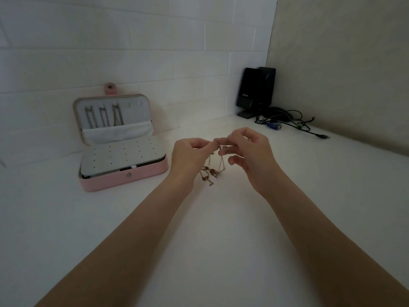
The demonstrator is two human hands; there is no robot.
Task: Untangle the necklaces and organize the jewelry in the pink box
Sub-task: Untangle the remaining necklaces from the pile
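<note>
Gold chains [212, 171] dangle right of the pink box [124, 173]; our left hand [190, 154] and right hand [250, 151] pinch them. Untangling step; next, we judge, tease strands apart.

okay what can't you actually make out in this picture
Head view only:
- How many chains are tangled: too thin, dim light.
- Where the left hand and right hand pinch them: fingers cover it.
- Pink box lower tray: white panel covers it.
- Speaker lettering: too small.
</note>
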